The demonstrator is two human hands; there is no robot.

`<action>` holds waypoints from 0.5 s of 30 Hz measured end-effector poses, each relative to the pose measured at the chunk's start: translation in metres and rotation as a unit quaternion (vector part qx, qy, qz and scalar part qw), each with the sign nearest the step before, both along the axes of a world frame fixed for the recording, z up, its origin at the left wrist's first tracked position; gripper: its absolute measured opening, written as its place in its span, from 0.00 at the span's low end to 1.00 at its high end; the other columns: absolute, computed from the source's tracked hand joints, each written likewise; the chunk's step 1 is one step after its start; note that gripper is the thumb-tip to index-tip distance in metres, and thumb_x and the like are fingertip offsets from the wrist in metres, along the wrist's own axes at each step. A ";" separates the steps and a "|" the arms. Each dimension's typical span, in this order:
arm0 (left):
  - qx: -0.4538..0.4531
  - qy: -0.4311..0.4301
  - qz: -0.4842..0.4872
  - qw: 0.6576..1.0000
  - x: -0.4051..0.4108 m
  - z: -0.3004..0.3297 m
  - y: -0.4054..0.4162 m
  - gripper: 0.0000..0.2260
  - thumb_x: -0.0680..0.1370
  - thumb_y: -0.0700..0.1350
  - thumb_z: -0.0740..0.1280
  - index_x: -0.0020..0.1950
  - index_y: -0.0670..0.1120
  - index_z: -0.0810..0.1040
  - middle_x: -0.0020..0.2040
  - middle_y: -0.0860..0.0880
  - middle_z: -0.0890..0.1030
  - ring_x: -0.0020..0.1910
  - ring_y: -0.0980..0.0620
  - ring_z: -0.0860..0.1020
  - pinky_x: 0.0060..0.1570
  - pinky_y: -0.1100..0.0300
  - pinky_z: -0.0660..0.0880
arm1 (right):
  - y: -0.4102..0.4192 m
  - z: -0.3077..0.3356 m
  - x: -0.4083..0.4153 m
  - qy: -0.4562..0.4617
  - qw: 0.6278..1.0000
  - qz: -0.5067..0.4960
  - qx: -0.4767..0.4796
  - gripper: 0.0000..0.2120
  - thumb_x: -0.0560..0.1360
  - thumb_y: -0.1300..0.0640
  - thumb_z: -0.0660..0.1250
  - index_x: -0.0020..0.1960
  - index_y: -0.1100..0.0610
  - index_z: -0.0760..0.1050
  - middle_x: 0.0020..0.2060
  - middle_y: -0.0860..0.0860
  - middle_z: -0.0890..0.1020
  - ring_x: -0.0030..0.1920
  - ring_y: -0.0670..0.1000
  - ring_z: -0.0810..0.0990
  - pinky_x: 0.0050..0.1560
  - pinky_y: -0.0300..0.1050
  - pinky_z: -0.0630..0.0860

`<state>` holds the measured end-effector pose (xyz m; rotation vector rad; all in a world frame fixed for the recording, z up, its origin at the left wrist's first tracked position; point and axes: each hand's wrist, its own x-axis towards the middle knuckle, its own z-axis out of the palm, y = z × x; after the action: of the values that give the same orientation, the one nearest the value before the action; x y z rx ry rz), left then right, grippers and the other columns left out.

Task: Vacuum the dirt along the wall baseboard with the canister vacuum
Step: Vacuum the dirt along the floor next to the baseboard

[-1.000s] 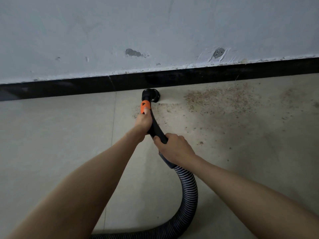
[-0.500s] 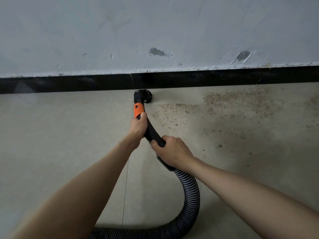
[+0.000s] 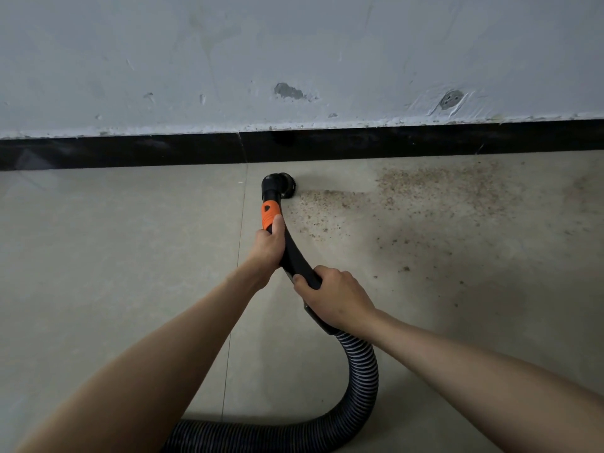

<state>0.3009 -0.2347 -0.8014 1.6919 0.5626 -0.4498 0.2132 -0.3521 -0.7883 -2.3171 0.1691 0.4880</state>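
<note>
A black vacuum nozzle (image 3: 277, 186) rests on the floor just below the black baseboard (image 3: 130, 151), at the left end of a patch of brown dirt (image 3: 421, 191). My left hand (image 3: 269, 245) grips the curved black wand just below its orange collar (image 3: 270, 213). Lower on the wand, where it meets the ribbed hose (image 3: 361, 371), my right hand (image 3: 333, 297) holds it. The hose loops down and off the bottom edge. The canister is out of view.
The pale grey wall (image 3: 294, 53) has chipped spots above the baseboard. The beige tiled floor (image 3: 98, 256) left of the nozzle looks free of dirt; scattered crumbs spread right of it toward the frame edge.
The nozzle has edged right along the baseboard into the left end of the dirt patch. Both hands keep their grip on the wand. The view has shifted slightly.
</note>
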 end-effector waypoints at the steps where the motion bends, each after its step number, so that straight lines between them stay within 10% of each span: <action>1: 0.001 0.002 -0.009 1.000 -0.001 0.000 -0.004 0.17 0.81 0.56 0.54 0.47 0.42 0.69 0.40 0.45 0.72 0.39 0.50 0.74 0.40 0.57 0.75 | -0.003 0.000 -0.002 -0.001 1.000 -0.006 0.002 0.19 0.76 0.39 0.59 0.35 0.51 0.67 0.33 0.49 0.80 0.36 0.53 0.78 0.33 0.44 0.68; 9: -0.002 0.018 -0.087 0.996 -0.007 0.003 -0.043 0.22 0.81 0.58 0.53 0.60 0.38 0.67 0.45 0.43 0.73 0.42 0.49 0.75 0.40 0.58 0.75 | -0.030 -0.001 -0.024 0.001 0.999 -0.053 0.001 0.19 0.77 0.38 0.57 0.37 0.52 0.68 0.31 0.49 0.76 0.32 0.50 0.75 0.32 0.43 0.69; 15: 0.028 0.013 -0.134 0.990 -0.008 0.000 -0.071 0.27 0.81 0.60 0.52 0.65 0.37 0.67 0.50 0.42 0.74 0.49 0.45 0.76 0.57 0.49 0.76 | -0.048 -0.002 -0.034 -0.007 0.996 -0.092 0.008 0.19 0.77 0.38 0.57 0.37 0.51 0.68 0.32 0.49 0.76 0.32 0.51 0.76 0.33 0.43 0.69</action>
<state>0.2930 -0.3061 -0.8011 1.8255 0.3697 -0.6553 0.1792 -0.4001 -0.7905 -2.2621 0.3680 0.3786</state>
